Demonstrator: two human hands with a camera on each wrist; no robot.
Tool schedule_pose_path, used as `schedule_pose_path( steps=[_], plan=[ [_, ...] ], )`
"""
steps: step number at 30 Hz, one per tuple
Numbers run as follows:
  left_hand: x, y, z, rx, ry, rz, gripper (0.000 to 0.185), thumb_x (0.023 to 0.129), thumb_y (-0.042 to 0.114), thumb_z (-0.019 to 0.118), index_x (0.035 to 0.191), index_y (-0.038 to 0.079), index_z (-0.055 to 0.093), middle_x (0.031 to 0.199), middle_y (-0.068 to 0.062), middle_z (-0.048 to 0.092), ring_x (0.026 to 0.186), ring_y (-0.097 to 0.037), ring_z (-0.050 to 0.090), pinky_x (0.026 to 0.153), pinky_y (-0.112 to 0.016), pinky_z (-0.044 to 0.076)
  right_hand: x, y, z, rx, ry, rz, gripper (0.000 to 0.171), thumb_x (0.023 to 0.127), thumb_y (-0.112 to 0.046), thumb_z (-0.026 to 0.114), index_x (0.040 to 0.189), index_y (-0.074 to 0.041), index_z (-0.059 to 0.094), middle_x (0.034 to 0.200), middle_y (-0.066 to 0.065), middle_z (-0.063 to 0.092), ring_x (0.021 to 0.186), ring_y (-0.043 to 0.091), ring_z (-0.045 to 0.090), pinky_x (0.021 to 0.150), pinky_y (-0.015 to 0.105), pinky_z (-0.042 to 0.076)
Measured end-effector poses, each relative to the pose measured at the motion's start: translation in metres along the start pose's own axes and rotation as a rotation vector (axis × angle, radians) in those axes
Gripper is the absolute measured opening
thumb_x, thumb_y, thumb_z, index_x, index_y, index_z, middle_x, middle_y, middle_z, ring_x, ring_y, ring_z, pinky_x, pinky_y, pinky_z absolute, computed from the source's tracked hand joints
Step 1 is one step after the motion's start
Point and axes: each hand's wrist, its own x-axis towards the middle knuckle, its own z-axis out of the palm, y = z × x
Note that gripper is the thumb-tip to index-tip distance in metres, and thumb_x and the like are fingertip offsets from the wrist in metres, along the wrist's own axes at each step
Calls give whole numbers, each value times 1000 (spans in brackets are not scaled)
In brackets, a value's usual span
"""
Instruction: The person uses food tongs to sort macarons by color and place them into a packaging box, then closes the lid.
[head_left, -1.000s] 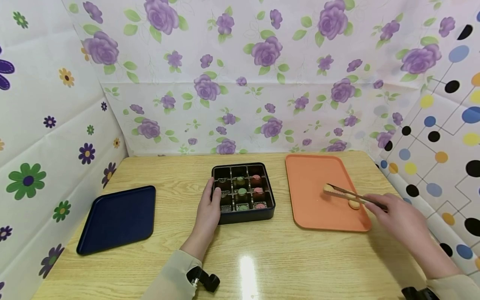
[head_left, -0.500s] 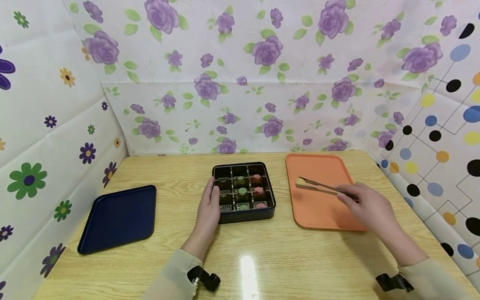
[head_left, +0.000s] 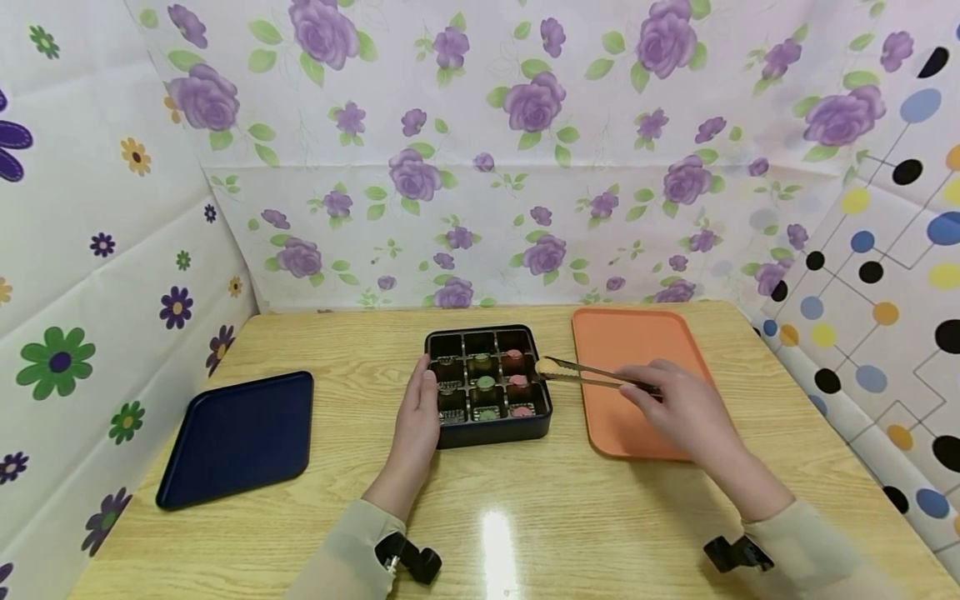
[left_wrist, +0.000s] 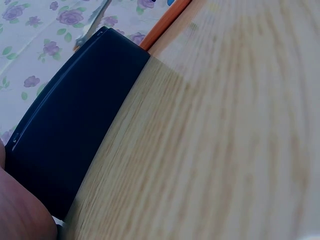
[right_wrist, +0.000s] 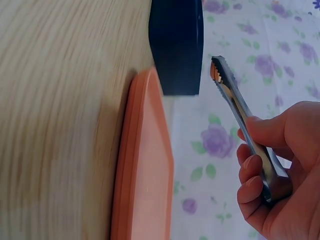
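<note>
A dark compartment box (head_left: pixel 487 425) sits mid-table with several green and pink sweets in its cells. My left hand (head_left: pixel 420 417) rests against its left wall, fingers straight on the rim; the left wrist view shows only the box's side (left_wrist: pixel 70 130). My right hand (head_left: pixel 678 408) grips metal tongs (head_left: pixel 592 377), which pinch a small yellowish sweet (head_left: pixel 546 367) over the box's right edge. The right wrist view shows the tongs (right_wrist: pixel 235 100) closed on the sweet (right_wrist: pixel 215 74) above the box (right_wrist: pixel 176 45).
An orange tray (head_left: pixel 630 375) lies right of the box, partly under my right hand; its rim (right_wrist: pixel 145 165) shows in the right wrist view. A dark blue tray (head_left: pixel 236 437) lies at the left. Floral sheets wall the wooden table (head_left: pixel 525 517) on three sides.
My right hand has carried the tongs and the sweet leftward, from the orange tray to the box's right edge. The left hand has stayed on the box.
</note>
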Motion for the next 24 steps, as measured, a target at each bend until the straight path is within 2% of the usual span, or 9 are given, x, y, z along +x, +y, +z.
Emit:
schedule_pose_path(
  steps=[4,15,19,24],
  plan=[
    [0,1,0,4,-5,2,63,121,55,31,179,32,21,183,-4,20,166,-37,21,132,-67,20,7,-15,10,-6,9,-35,24,106,-22,79,129,-18,84,99,-2,70,72,11,57,60,34,44],
    [-1,2,1,-2,-7,9,65,120,58,31,179,32,21,183,-3,19,167,-37,20,132,-67,19,21,-49,33,-4,-33,-80,26,106,-24,80,130,-19,84,99,-5,69,73,10,53,62,34,43],
    [-1,0,1,9,0,3,66,119,61,30,179,33,21,183,-3,20,167,-37,20,132,-67,19,23,-60,39,-1,-54,-82,26,107,-26,78,132,-21,83,98,-5,68,73,11,52,64,35,44],
    [0,-1,1,16,9,7,70,117,65,29,179,34,22,183,-2,20,167,-36,20,132,-66,19,27,-72,45,23,-97,-75,27,109,-29,75,134,-24,82,105,-5,69,75,10,54,66,37,46]
  ],
)
